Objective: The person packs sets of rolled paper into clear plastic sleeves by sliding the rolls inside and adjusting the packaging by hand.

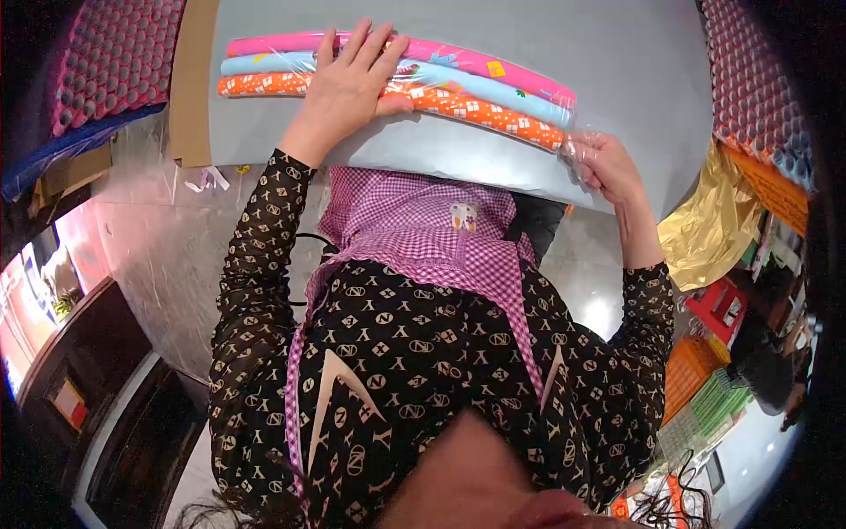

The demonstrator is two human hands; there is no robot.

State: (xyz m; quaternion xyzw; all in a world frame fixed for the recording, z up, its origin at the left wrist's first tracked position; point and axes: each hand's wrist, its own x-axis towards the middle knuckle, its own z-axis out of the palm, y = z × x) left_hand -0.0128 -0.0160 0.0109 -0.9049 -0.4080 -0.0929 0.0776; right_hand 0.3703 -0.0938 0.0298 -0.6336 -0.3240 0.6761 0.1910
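Three rolls of patterned wrapping paper lie side by side across the grey table (639,66): a pink roll (480,62) at the back, a light blue roll (273,62) in the middle and an orange roll (485,111) with white prints nearest me. Clear plastic film (575,141) encloses them and sticks out past their right end. My left hand (348,93) rests flat over the rolls left of their middle, fingers spread. At the right end, my right hand (610,167) is closed on the loose film.
Stacked pink rolls (115,57) rise at the left, with more stacked rolls (767,79) at the right. Cardboard (189,119) lines the table's left side. Gold foil (714,225) hangs by its right corner. Plastic scraps (210,180) lie below the front edge.
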